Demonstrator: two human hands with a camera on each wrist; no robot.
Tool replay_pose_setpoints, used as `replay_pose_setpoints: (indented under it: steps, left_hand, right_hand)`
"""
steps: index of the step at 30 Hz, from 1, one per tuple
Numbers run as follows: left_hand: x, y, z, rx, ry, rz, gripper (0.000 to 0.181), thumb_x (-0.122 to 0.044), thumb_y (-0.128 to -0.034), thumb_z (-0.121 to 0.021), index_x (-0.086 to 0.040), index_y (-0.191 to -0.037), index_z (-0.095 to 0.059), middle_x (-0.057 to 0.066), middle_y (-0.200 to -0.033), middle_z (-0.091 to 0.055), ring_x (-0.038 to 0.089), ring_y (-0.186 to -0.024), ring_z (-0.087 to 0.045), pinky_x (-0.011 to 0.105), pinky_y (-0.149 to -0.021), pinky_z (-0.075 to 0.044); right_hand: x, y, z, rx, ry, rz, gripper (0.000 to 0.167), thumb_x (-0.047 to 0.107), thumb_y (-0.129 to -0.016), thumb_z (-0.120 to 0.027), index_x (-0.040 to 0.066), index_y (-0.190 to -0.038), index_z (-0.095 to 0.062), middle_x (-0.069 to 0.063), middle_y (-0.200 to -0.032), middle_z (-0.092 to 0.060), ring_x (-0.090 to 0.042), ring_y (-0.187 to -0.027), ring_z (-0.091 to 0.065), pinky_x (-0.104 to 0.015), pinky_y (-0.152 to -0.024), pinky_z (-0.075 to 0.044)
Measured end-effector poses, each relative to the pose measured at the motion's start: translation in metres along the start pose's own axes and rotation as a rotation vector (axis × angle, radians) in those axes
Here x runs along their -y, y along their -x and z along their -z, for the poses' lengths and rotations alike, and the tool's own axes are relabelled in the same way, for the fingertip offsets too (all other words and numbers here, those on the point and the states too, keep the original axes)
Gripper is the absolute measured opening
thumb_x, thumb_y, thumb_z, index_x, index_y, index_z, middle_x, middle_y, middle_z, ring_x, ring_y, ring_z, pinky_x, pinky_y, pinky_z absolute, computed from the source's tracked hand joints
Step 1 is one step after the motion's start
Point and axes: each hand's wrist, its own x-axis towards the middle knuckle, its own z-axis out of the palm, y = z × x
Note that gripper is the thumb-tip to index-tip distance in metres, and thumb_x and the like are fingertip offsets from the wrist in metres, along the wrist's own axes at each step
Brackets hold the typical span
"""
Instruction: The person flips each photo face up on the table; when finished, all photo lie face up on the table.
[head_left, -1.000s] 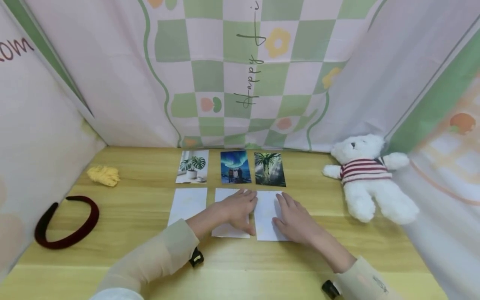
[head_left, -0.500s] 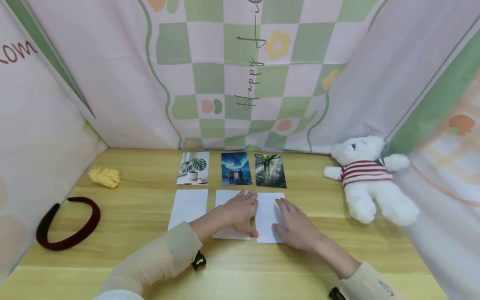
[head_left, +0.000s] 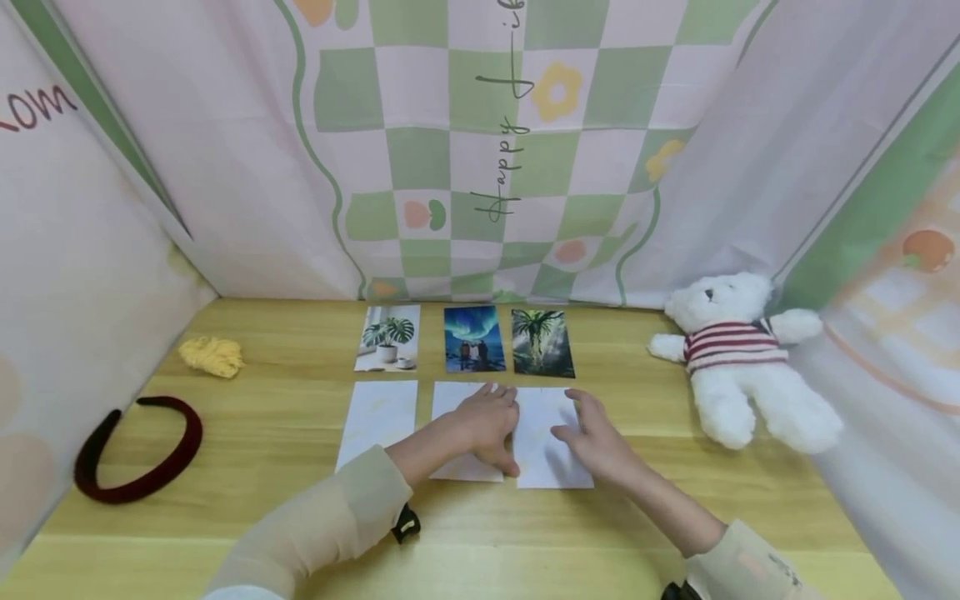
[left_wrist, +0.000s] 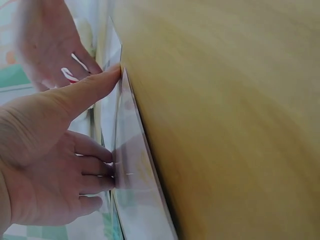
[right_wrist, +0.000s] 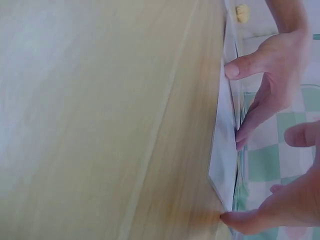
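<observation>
Three white cards lie in a row on the table: a left card [head_left: 378,425], a middle card [head_left: 446,402] and a right card [head_left: 543,454]. Across the middle card reaches my left hand [head_left: 486,423], its fingertips and thumb touching down along the seam with the right card. In the left wrist view the left thumb [left_wrist: 95,90] is straight. My right hand [head_left: 603,442] hovers at the right card's right side, fingers loosely extended and holding nothing. One right fingertip [right_wrist: 232,217] is near that card's corner in the right wrist view.
Behind the white cards lie a potted-plant photo [head_left: 387,337], an aurora photo [head_left: 474,339] and a hanging-plant photo [head_left: 543,342]. A white teddy bear [head_left: 738,358] lies at right. At left are a yellow yarn bundle [head_left: 212,356] and a dark red headband [head_left: 142,485].
My right hand has lifted off the right card and shifted slightly to the right, uncovering more of it. The left hand stays in place. The whole view has drifted slightly.
</observation>
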Motion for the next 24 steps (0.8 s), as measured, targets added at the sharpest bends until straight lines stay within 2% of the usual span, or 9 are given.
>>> replay_pose_setpoints:
  steps: [5,11,17,22,24]
  left_hand:
    - [-0.005,0.009,0.005,-0.021,-0.015,-0.005,0.103,-0.066,-0.0850,-0.075,-0.005,-0.159,-0.039,0.014,-0.174,-0.022,0.027,-0.164,-0.020,0.042,-0.138,-0.012]
    - [-0.005,0.010,0.005,-0.030,-0.021,-0.013,0.103,-0.066,-0.0850,-0.075,-0.005,-0.159,-0.039,0.013,-0.174,-0.022,0.026,-0.164,-0.020,0.043,-0.138,-0.012]
    - [-0.001,0.003,-0.001,-0.023,-0.006,-0.012,0.104,-0.068,-0.0846,-0.074,-0.007,-0.160,-0.038,0.012,-0.175,-0.021,0.026,-0.165,-0.018,0.043,-0.138,-0.011]
    - [0.003,-0.001,-0.006,-0.019,0.015,-0.011,0.108,-0.070,-0.0839,-0.074,-0.006,-0.161,-0.035,0.012,-0.176,-0.017,0.027,-0.165,-0.016,0.043,-0.138,-0.009]
    - [0.003,-0.001,-0.006,-0.022,0.016,-0.014,0.108,-0.070,-0.0837,-0.074,-0.006,-0.161,-0.034,0.012,-0.176,-0.017,0.027,-0.165,-0.016,0.043,-0.138,-0.008]
  right_hand:
    - [0.003,-0.003,0.004,-0.024,-0.116,-0.074,0.062,0.014,-0.103,-0.053,-0.008,-0.155,-0.028,-0.035,-0.166,-0.021,-0.057,-0.153,-0.025,-0.066,-0.126,-0.030]
    - [0.001,-0.005,0.013,-0.049,-0.271,-0.176,0.062,0.015,-0.102,-0.050,-0.004,-0.157,-0.027,-0.028,-0.168,-0.023,-0.050,-0.155,-0.029,-0.065,-0.126,-0.031]
    - [-0.002,-0.007,0.016,-0.084,-0.414,-0.200,0.067,0.014,-0.103,-0.051,-0.003,-0.159,-0.020,-0.027,-0.170,-0.016,-0.046,-0.150,-0.034,-0.059,-0.117,-0.044]
    - [-0.007,-0.007,0.021,-0.085,-0.531,-0.212,0.068,0.011,-0.103,-0.048,-0.005,-0.160,-0.014,-0.029,-0.170,-0.012,-0.045,-0.148,-0.035,-0.056,-0.119,-0.045]
    - [-0.009,-0.007,0.023,-0.076,-0.557,-0.220,0.067,0.010,-0.104,-0.046,-0.006,-0.160,-0.012,-0.031,-0.168,-0.015,-0.044,-0.147,-0.036,-0.052,-0.118,-0.047]
